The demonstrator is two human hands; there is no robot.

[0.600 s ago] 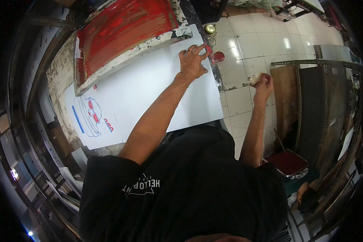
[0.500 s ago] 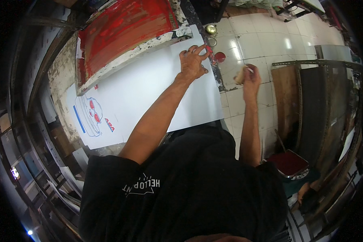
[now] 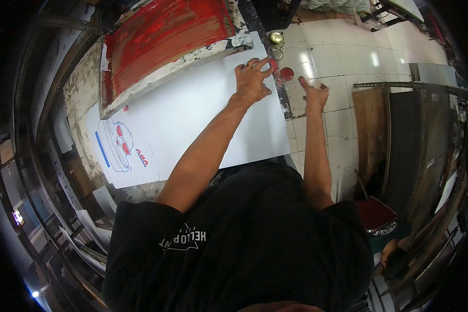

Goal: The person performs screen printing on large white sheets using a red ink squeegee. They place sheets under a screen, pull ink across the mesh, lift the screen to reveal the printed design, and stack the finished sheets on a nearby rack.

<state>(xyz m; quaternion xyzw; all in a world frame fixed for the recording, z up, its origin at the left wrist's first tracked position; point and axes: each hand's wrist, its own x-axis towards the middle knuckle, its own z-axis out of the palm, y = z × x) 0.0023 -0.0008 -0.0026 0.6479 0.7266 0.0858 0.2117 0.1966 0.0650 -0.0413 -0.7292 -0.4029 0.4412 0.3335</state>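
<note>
A large white sheet [image 3: 192,114] lies on the work table, with a blue line drawing [image 3: 118,144] with red glasses printed at its left end. Spread fingers of my left hand [image 3: 251,83] rest on the sheet near its right edge. Above the sheet's far left part is a screen-printing frame [image 3: 174,41], its mesh smeared with red ink. My right hand [image 3: 315,98] is over the tiled floor, off the table's right side. Its thumb stands apart from the bent fingers, and nothing shows in it.
An open can [image 3: 276,38] and a round red-topped container [image 3: 287,74] are beyond the table's dark right edge. A metal rack [image 3: 405,86] with upright boards stands on the right. Near my right elbow is a container of dark red ink [image 3: 375,214]. Shelving [image 3: 41,151] lines the left.
The beige piece in my right hand has gone from view, and that hand has shifted slightly left with its thumb stretched out. My left hand stays on the sheet.
</note>
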